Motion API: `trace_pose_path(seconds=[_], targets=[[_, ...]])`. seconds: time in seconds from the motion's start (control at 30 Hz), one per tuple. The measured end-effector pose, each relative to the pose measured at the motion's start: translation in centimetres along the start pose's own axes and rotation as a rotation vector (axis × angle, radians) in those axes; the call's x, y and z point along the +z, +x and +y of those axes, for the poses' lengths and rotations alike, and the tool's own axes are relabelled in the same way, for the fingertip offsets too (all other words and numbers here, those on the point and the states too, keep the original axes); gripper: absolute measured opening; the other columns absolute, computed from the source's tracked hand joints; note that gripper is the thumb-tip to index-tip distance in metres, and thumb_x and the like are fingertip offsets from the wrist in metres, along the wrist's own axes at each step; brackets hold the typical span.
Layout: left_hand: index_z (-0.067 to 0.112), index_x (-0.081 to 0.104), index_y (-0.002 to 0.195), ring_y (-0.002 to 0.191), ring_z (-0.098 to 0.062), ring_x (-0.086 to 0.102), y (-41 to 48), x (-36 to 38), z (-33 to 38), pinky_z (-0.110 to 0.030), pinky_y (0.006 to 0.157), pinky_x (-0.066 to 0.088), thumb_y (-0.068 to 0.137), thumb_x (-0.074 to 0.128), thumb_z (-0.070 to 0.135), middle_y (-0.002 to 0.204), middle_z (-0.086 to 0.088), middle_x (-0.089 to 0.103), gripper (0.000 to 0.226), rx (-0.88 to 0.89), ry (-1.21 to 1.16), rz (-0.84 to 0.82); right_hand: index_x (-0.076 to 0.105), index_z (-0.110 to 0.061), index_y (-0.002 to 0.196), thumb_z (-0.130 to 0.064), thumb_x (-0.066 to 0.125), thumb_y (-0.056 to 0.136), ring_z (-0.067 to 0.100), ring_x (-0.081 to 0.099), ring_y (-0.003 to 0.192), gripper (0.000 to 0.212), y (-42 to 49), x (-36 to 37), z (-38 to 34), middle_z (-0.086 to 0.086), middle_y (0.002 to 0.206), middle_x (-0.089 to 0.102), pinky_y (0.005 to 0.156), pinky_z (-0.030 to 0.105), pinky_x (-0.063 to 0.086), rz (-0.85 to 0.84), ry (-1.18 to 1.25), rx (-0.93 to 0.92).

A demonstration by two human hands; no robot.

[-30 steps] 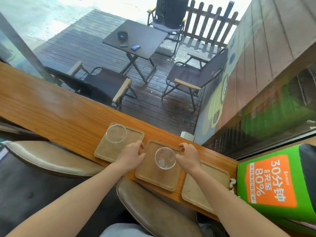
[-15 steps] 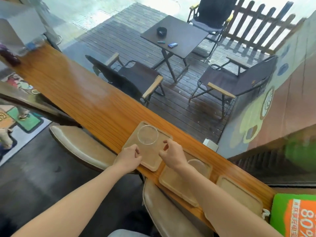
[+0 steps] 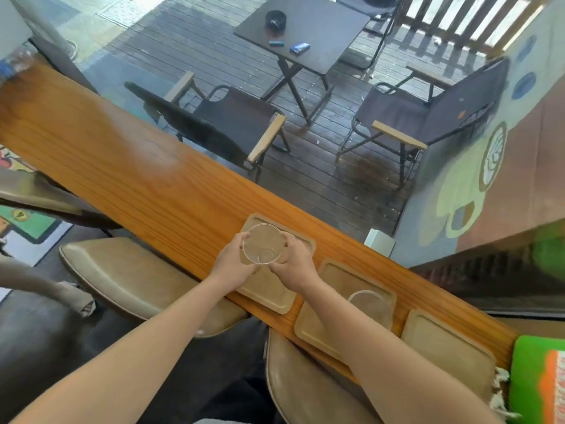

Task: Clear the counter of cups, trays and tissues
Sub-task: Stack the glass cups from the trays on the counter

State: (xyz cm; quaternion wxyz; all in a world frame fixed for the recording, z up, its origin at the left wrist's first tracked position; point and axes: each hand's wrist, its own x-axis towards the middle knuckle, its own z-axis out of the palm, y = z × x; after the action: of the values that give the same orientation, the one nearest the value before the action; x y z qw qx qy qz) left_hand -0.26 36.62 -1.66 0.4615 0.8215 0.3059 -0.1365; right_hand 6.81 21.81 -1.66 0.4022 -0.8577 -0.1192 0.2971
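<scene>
Reaching across the padded stool seats (image 3: 143,280), both hands wrap one clear plastic cup (image 3: 263,243) — left hand (image 3: 234,266) on its left side, right hand (image 3: 294,263) on its right — above the leftmost wooden tray (image 3: 272,293). A second clear cup (image 3: 368,302) stands on the middle tray (image 3: 318,327); the right tray (image 3: 449,347) lies beside crumpled tissue (image 3: 500,393) on the wooden counter (image 3: 122,166).

daylight enters from the deck (image 3: 321,166) beyond the glass, strongest at the top right, where the fence (image 3: 458,19) is overexposed. a pale sheen lies on the worktop (image 3: 128,166). wide-angle distortion bends the edges. corners are soft and smeared; the centre is reasonably sharp. the near floor is dim.
</scene>
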Motion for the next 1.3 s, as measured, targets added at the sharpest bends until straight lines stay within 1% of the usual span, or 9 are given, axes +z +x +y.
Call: trace_pose_path(seconds=[0.2, 0.3, 0.47, 0.63, 0.7, 0.8, 0.9, 1.1, 1.3], targets=[[0.031, 0.043, 0.137, 0.108, -0.026, 0.060, -0.4, -0.7, 1.5, -0.035, 0.083, 0.053, 0.076, 0.082, 0.022, 0.127, 0.006, 0.054, 0.072, 0.062, -0.038, -0.001, 0.047, -0.021, 0.136, -0.020, 0.077, 0.079, 0.006, 0.046, 0.105, 0.065, -0.6, -1.1, -0.6, -0.003, 0.127, 0.055, 0.075, 0.013, 0.035, 0.030, 0.041, 0.010], [0.030, 0.045, 0.133, 0.104, -0.020, 0.059, -0.7, -0.6, 2.8, -0.025, 0.076, 0.048, 0.076, 0.081, 0.022, 0.122, 0.008, 0.056, 0.068, 0.156, -0.048, 0.009, 0.045, -0.020, 0.138, -0.021, 0.076, 0.079, 0.007, 0.045, 0.105, 0.067, -1.5, -2.6, -1.1, -0.006, 0.122, 0.052, 0.079, 0.018, 0.037, 0.068, 0.047, -0.004], [0.031, 0.043, 0.137, 0.095, -0.021, 0.064, -1.5, 0.3, 6.0, -0.037, 0.082, 0.057, 0.078, 0.080, 0.027, 0.125, 0.006, 0.052, 0.069, 0.321, -0.032, -0.025, 0.045, -0.020, 0.138, -0.019, 0.078, 0.079, 0.018, 0.059, 0.108, 0.068, -3.9, -6.2, -1.1, -0.006, 0.123, 0.052, 0.089, 0.032, 0.053, 0.175, 0.092, -0.028], [0.026, 0.045, 0.136, 0.092, -0.018, 0.062, -2.5, 2.8, 9.8, -0.009, 0.065, 0.050, 0.078, 0.080, 0.025, 0.117, 0.007, 0.053, 0.067, 0.472, -0.048, -0.077, 0.045, -0.020, 0.137, -0.020, 0.077, 0.083, 0.016, 0.065, 0.087, 0.063, -7.4, -9.9, -0.2, -0.005, 0.123, 0.051, 0.075, 0.027, 0.059, 0.290, 0.164, -0.003], [0.025, 0.046, 0.134, 0.088, -0.021, 0.065, -2.8, 4.2, 11.2, -0.020, 0.068, 0.055, 0.078, 0.080, 0.021, 0.121, 0.000, 0.054, 0.066, 0.505, -0.102, -0.150, 0.046, -0.020, 0.135, -0.022, 0.079, 0.081, 0.017, 0.065, 0.092, 0.063, -9.0, -11.1, 0.4, -0.003, 0.124, 0.052, 0.078, 0.028, 0.059, 0.340, 0.209, 0.023], [0.025, 0.047, 0.132, 0.075, -0.022, 0.067, -3.6, 6.1, 13.1, -0.030, 0.067, 0.060, 0.078, 0.081, 0.018, 0.120, -0.002, 0.053, 0.064, 0.552, -0.142, -0.235, 0.046, -0.031, 0.123, -0.027, 0.080, 0.079, 0.011, 0.063, 0.095, 0.056, -11.5, -12.9, 1.2, -0.004, 0.120, 0.054, 0.068, 0.015, 0.053, 0.417, 0.262, 0.027], [0.030, 0.048, 0.128, 0.080, -0.028, 0.067, -4.5, 7.4, 14.4, -0.038, 0.071, 0.061, 0.075, 0.081, 0.026, 0.119, -0.001, 0.052, 0.063, 0.611, -0.175, -0.322, 0.042, -0.037, 0.121, -0.036, 0.082, 0.077, 0.009, 0.064, 0.088, 0.059, -13.7, -14.1, 2.0, -0.004, 0.122, 0.052, 0.062, 0.014, 0.051, 0.484, 0.277, 0.059], [0.033, 0.048, 0.124, 0.081, -0.032, 0.065, -5.9, 8.8, 14.9, -0.040, 0.070, 0.060, 0.069, 0.080, 0.039, 0.113, 0.002, 0.054, 0.063, 0.665, -0.151, -0.443, 0.046, -0.039, 0.122, -0.047, 0.083, 0.072, 0.000, 0.066, 0.079, 0.063, -17.2, -14.0, 3.6, -0.013, 0.112, 0.056, 0.054, 0.008, 0.050, 0.604, 0.279, 0.081], [0.031, 0.049, 0.125, 0.082, -0.033, 0.065, -6.9, 9.6, 13.3, -0.041, 0.072, 0.060, 0.074, 0.082, 0.030, 0.113, 0.001, 0.056, 0.061, 0.675, -0.095, -0.502, 0.051, -0.036, 0.120, -0.041, 0.084, 0.072, -0.004, 0.064, 0.083, 0.059, -19.1, -12.7, 5.2, -0.011, 0.112, 0.058, 0.058, 0.011, 0.053, 0.592, 0.291, 0.094]])
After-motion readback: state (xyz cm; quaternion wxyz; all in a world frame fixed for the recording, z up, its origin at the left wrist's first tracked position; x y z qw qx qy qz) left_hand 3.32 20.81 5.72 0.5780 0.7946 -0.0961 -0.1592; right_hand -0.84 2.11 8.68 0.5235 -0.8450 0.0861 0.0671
